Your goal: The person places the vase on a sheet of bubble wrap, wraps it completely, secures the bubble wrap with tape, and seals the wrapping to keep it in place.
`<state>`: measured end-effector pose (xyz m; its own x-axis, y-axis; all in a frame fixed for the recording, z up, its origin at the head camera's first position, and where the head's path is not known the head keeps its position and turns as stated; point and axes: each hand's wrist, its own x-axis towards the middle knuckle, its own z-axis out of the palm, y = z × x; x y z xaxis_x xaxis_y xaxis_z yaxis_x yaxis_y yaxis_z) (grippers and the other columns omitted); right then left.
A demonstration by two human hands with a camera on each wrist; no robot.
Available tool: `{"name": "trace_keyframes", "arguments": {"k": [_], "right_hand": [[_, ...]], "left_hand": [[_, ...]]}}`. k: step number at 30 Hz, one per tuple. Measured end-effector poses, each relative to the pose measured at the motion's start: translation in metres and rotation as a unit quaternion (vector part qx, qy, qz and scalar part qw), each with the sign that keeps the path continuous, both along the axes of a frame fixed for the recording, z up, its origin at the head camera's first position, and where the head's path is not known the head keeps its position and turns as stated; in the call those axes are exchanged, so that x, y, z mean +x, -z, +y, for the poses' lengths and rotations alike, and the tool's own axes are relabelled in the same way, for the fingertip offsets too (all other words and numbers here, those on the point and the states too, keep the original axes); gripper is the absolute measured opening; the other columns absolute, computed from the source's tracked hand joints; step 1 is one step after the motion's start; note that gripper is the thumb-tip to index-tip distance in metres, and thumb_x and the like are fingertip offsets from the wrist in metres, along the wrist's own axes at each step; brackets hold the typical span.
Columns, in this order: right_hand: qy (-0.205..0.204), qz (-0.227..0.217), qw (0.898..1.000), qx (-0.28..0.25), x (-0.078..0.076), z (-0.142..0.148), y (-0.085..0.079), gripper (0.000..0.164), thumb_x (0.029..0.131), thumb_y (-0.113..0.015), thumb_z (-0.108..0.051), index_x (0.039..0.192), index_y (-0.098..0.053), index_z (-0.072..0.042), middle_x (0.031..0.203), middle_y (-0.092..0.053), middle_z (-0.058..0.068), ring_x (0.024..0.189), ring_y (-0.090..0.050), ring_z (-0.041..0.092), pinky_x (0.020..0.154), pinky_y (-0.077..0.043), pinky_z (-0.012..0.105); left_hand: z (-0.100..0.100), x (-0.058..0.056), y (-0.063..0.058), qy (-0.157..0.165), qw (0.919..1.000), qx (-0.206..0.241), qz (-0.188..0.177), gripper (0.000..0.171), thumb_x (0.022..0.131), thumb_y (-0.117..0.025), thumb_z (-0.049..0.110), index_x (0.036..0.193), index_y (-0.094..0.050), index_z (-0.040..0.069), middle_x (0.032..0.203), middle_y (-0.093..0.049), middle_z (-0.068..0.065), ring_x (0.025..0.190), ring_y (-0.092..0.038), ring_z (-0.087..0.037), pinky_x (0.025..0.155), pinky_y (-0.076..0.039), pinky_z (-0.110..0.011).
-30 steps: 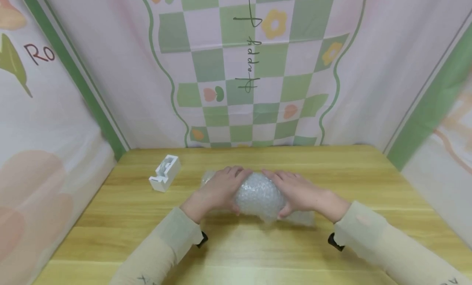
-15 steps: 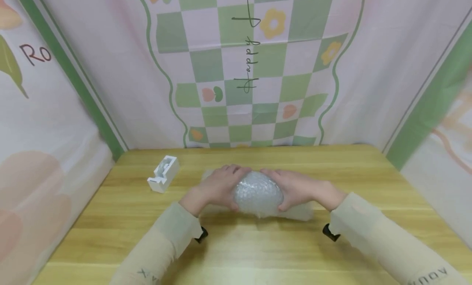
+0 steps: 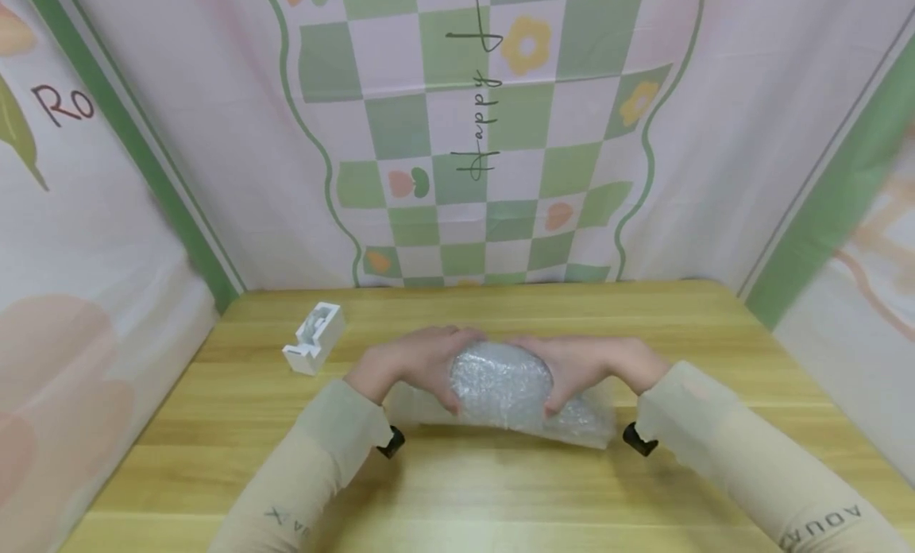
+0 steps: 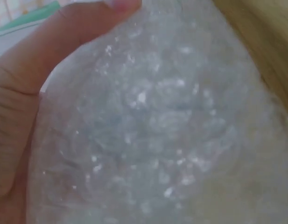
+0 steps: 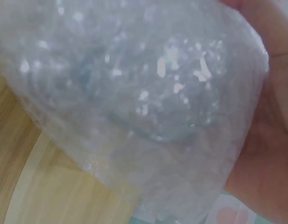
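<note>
A bundle of clear bubble wrap (image 3: 500,386) lies across the middle of the table, with flat loose ends of wrap spreading out to both sides. Its thick middle is rounded, and a curved outline shows faintly through the wrap (image 5: 153,116) in the right wrist view; what is inside is blurred by the bubbles. My left hand (image 3: 429,362) grips the bundle from the left, thumb on the near side and fingers over the far side. From the right, my right hand (image 3: 572,366) holds it the same way. The fingertips on the far side are mostly hidden.
A white tape dispenser (image 3: 314,338) with a roll in it stands at the table's back left. The wooden table (image 3: 457,489) ends at a patterned curtain (image 3: 457,140) behind, with more printed cloth along the left and right.
Both hands have kept their grip while the bundle has turned and shifted slightly toward me. More of the wrap's near edge now shows below the thumbs. The tape dispenser has stayed put.
</note>
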<state>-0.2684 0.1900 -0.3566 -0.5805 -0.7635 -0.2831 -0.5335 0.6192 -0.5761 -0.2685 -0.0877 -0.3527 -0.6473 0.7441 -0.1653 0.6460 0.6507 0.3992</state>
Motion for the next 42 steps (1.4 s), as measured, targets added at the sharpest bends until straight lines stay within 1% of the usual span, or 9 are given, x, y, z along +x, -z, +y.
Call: {"name": "trace_keyframes", "arguments": {"k": [6, 11, 14, 18, 23, 28, 36, 39, 42], "right_hand": [[-0.010, -0.064, 0.998, -0.025, -0.004, 0.002, -0.001, 0.110, 0.068, -0.087, -0.017, 0.157, -0.023, -0.004, 0.140, -0.048, 0.013, 0.121, -0.052, 0.029, 0.096, -0.051, 0.045], [-0.013, -0.083, 0.995, -0.054, -0.003, 0.003, 0.000, 0.110, 0.068, -0.085, -0.012, 0.158, -0.022, -0.004, 0.143, -0.045, 0.014, 0.123, -0.050, 0.031, 0.098, -0.050, 0.047], [0.003, -0.050, 0.998, -0.046, 0.001, 0.005, 0.001, 0.113, 0.068, -0.086, -0.015, 0.159, -0.021, -0.002, 0.147, -0.041, 0.019, 0.126, -0.048, 0.035, 0.100, -0.050, 0.054], [0.026, 0.028, 0.999, -0.009, 0.010, 0.006, 0.001, 0.113, 0.072, -0.088, -0.020, 0.160, -0.021, 0.000, 0.153, -0.034, 0.025, 0.130, -0.045, 0.042, 0.101, -0.047, 0.062], [0.029, 0.109, 0.994, 0.014, 0.022, -0.004, -0.004, 0.108, 0.073, -0.089, -0.014, 0.159, -0.025, 0.002, 0.149, -0.042, 0.027, 0.129, -0.049, 0.043, 0.105, -0.046, 0.057], [0.024, 0.175, 0.984, 0.029, 0.029, -0.013, -0.002, 0.107, 0.071, -0.091, -0.013, 0.156, -0.028, 0.005, 0.140, -0.051, 0.027, 0.118, -0.057, 0.042, 0.096, -0.053, 0.054], [0.020, 0.186, 0.982, -0.006, 0.027, -0.012, 0.005, 0.110, 0.068, -0.093, -0.012, 0.155, -0.028, 0.006, 0.142, -0.049, 0.029, 0.122, -0.055, 0.045, 0.098, -0.051, 0.059], [0.009, 0.191, 0.982, -0.014, 0.025, -0.011, 0.007, 0.110, 0.068, -0.093, -0.011, 0.155, -0.027, 0.006, 0.142, -0.049, 0.029, 0.123, -0.054, 0.044, 0.100, -0.050, 0.059], [0.002, 0.197, 0.980, -0.014, 0.023, -0.009, 0.008, 0.110, 0.067, -0.093, -0.011, 0.155, -0.027, 0.004, 0.142, -0.050, 0.027, 0.123, -0.055, 0.042, 0.100, -0.050, 0.059]], "left_hand": [[0.003, -0.002, -0.005, -0.014, 0.9990, 0.006, -0.041, 0.108, 0.067, -0.098, 0.027, 0.154, -0.035, 0.016, 0.141, -0.055, -0.006, 0.123, -0.055, -0.023, 0.104, -0.047, -0.040], [0.005, -0.001, -0.006, -0.023, 0.9985, 0.016, -0.048, 0.105, 0.067, -0.098, 0.025, 0.151, -0.035, 0.019, 0.138, -0.056, -0.006, 0.121, -0.056, -0.022, 0.102, -0.048, -0.038], [0.005, -0.002, -0.005, -0.023, 0.9983, 0.018, -0.050, 0.104, 0.067, -0.098, 0.026, 0.150, -0.036, 0.020, 0.137, -0.056, -0.006, 0.120, -0.056, -0.022, 0.101, -0.049, -0.038], [0.002, -0.005, -0.001, -0.025, 0.9974, 0.024, -0.063, 0.105, 0.067, -0.098, 0.027, 0.150, -0.036, 0.019, 0.139, -0.056, -0.007, 0.122, -0.056, -0.023, 0.103, -0.048, -0.039], [-0.003, -0.010, 0.003, -0.035, 0.9943, 0.037, -0.094, 0.105, 0.068, -0.098, 0.024, 0.152, -0.034, 0.018, 0.144, -0.053, -0.011, 0.126, -0.054, -0.026, 0.106, -0.046, -0.040], [-0.006, -0.013, 0.005, -0.047, 0.9904, 0.050, -0.120, 0.103, 0.070, -0.096, 0.024, 0.152, -0.033, 0.019, 0.144, -0.052, -0.012, 0.127, -0.054, -0.026, 0.105, -0.046, -0.041], [-0.007, -0.014, 0.005, -0.049, 0.9869, 0.073, -0.135, 0.103, 0.070, -0.096, 0.023, 0.151, -0.034, 0.018, 0.138, -0.053, -0.009, 0.123, -0.054, -0.024, 0.104, -0.047, -0.041], [-0.007, -0.013, 0.006, -0.043, 0.9895, 0.074, -0.116, 0.102, 0.069, -0.096, 0.024, 0.151, -0.036, 0.014, 0.143, -0.048, -0.008, 0.128, -0.049, -0.024, 0.108, -0.044, -0.042], [-0.007, -0.011, 0.006, -0.033, 0.9948, 0.063, -0.073, 0.102, 0.069, -0.096, 0.029, 0.152, -0.039, 0.013, 0.147, -0.043, -0.007, 0.133, -0.043, -0.025, 0.111, -0.041, -0.045]]}}
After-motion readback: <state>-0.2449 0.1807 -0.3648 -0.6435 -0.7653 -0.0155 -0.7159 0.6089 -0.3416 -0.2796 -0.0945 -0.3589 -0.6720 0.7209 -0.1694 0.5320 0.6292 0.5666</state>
